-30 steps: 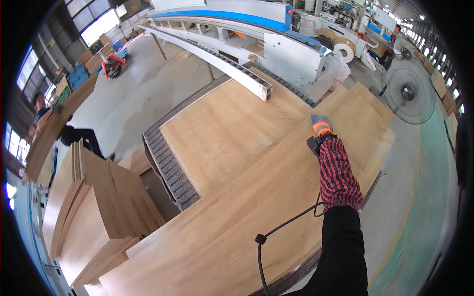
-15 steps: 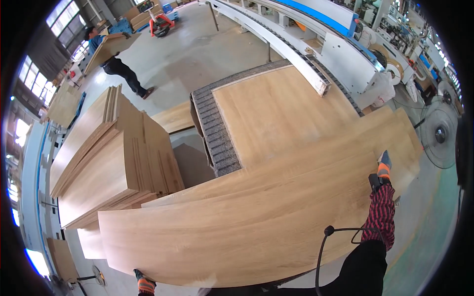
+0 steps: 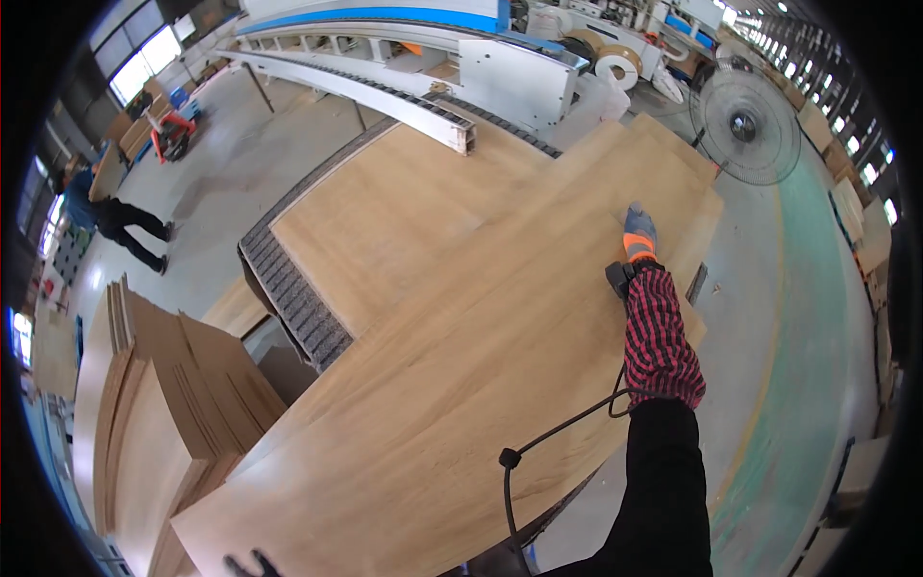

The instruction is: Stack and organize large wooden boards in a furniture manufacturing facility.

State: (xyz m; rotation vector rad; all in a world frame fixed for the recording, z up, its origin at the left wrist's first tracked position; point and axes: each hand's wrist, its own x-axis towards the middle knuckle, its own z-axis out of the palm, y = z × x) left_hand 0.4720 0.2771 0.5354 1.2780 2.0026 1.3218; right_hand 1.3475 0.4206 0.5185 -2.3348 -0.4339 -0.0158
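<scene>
A long light-brown wooden panel (image 3: 433, 404) lies slantwise across the foreground over other panels. My right hand (image 3: 638, 231), in a grey-blue glove with an orange cuff, rests flat on its face toward the far right end, fingers stretched out. At the near left end, dark gloved fingertips of my left hand (image 3: 252, 565) curl over the panel; the rest of that hand is cut off by the lower border. Behind the long panel, another wooden board (image 3: 394, 202) lies on a bed of dark ribbed strips (image 3: 298, 298).
A tall stack of boards (image 3: 183, 385) stands at the left. A white machine rail (image 3: 385, 101) reaches in over the far board. A standing fan (image 3: 742, 125) is beyond the right end. At far left, a person (image 3: 115, 216) carries a board near a red pallet truck (image 3: 173, 135).
My view has turned right, so the stack and board bed appear farther left. The long panel slants more steeply. My right hand remains on it, while less of my left hand shows.
</scene>
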